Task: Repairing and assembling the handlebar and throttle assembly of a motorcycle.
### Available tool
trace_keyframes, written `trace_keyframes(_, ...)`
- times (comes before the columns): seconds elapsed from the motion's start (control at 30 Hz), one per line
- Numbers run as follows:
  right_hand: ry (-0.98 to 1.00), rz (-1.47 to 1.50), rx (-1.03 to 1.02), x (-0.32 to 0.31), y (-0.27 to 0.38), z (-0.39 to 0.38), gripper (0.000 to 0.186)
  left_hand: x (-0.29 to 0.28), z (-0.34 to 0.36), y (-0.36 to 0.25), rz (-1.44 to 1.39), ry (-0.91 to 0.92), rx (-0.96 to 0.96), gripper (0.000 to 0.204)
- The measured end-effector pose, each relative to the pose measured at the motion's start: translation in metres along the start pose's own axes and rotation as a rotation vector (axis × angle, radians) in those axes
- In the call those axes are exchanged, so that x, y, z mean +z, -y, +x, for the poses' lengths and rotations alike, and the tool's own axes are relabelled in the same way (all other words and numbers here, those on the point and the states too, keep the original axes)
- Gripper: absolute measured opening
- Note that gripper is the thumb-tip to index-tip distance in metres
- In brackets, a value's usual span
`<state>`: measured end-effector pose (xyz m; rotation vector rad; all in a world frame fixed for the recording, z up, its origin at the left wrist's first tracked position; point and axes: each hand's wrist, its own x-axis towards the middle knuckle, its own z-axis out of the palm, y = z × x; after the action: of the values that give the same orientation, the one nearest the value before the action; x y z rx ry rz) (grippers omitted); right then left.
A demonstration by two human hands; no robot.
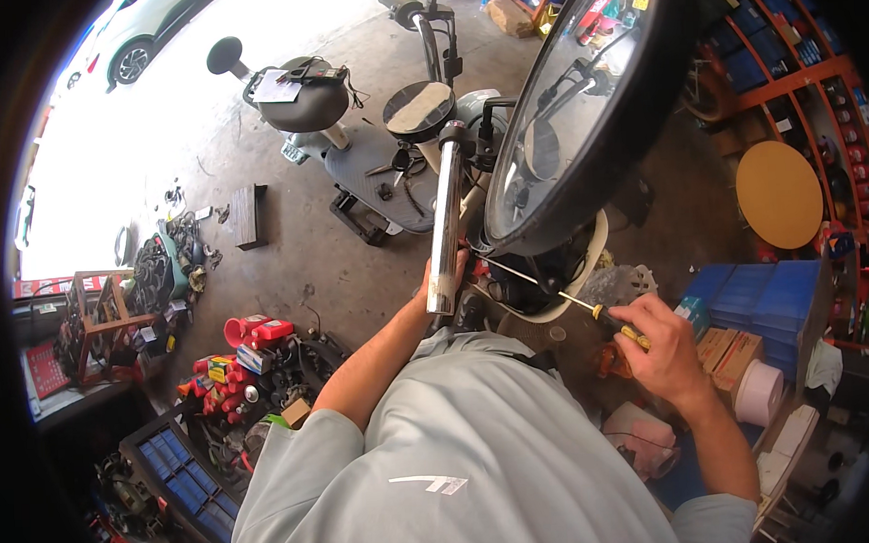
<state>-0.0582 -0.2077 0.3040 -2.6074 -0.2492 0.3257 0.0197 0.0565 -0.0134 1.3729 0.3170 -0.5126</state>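
Observation:
My right hand (662, 350) is closed on a long screwdriver (626, 327) with a yellow-and-black handle. Its shaft slopes up-left into the scooter's front. My left hand (429, 276) is raised behind a chrome tube (444, 228), by the screwdriver's far end; its fingers are mostly hidden by that tube. Above the screwdriver hangs a large black-rimmed round mirror (553, 114), with a black clamp at the tube's top. An open cream front panel (592, 252) sits below, with dark parts inside.
The scooter deck (364, 178) carries loose tools, near a black seat (304, 108). Red parts and containers (260, 345) lie on the left. Blue bins (761, 308), cartons and orange shelving (801, 86) line the right. A yellow round board (778, 192) leans there. A white car (144, 33) stands outside.

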Motion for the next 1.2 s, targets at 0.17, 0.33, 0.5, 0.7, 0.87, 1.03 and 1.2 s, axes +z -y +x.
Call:
trace_keyframes(0.17, -0.039, -0.076, -0.098, 0.0, -0.006, 0.004, 0.03, 0.011, -0.01, -0.016, -0.036, -0.044, -0.021, 0.025)
trace_keyframes(0.33, -0.019, -0.091, -0.111, -0.003, -0.006, 0.007, 0.029, 0.008, -0.017, -0.02, 0.074, -0.052, 0.002, 0.025)
trace_keyframes(0.5, 0.004, -0.093, -0.095, -0.005, -0.004, 0.009, 0.028, 0.007, -0.018, -0.018, 0.113, -0.031, 0.027, 0.025)
trace_keyframes(0.7, 0.017, -0.097, -0.104, -0.005, -0.003, 0.01, 0.029, -0.004, 0.002, 0.02, 0.316, -0.075, 0.108, 0.026)
trace_keyframes(0.87, 0.017, -0.089, -0.097, -0.005, -0.005, 0.01, 0.029, -0.004, 0.011, 0.029, 0.422, -0.08, 0.151, 0.026)
trace_keyframes(1.03, 0.016, -0.095, -0.102, -0.006, -0.003, 0.011, 0.029, -0.01, 0.02, 0.049, 0.374, -0.063, 0.252, 0.026)
trace_keyframes(1.2, 0.075, -0.151, -0.147, -0.004, -0.002, 0.009, 0.037, -0.011, 0.018, 0.05, 0.288, -0.071, 0.222, 0.025)
